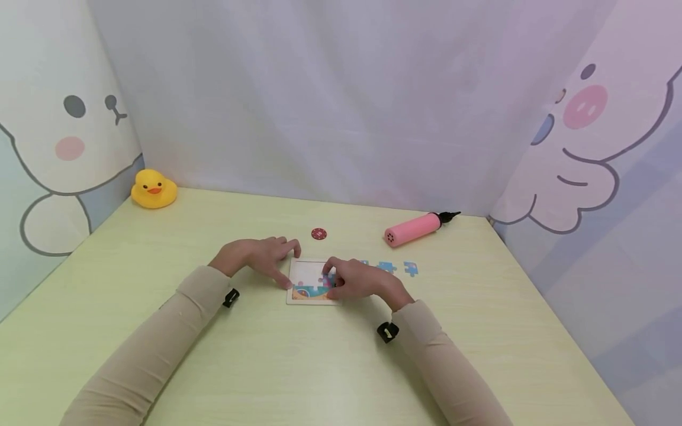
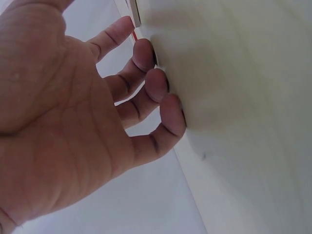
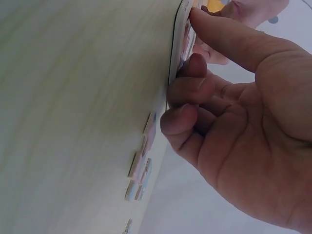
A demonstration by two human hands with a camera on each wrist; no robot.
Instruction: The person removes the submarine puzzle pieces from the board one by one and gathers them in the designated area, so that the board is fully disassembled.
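Note:
In the head view a jigsaw puzzle tray (image 1: 288, 296) with a pale wooden frame lies on the table, its bottom row filled with orange and teal pieces. My right hand (image 1: 359, 280) reaches over the tray's right side. Its thumb and index finger are about a blue and purple puzzle piece (image 1: 327, 279), pinching it inside the tray; the hand hides part of it. With loosely bent fingers, my left hand (image 1: 263, 257) rests at the tray's left side, the thumb touching the frame. In the left wrist view its other fingertips (image 2: 171, 112) rest on the table.
Loose blue puzzle pieces (image 1: 411, 269) lie to the right of the tray. Behind it is a red round chip (image 1: 319, 234). A pink hand pump (image 1: 414, 229) lies at the back right, and a yellow rubber duck (image 1: 153, 189) sits in the far left corner.

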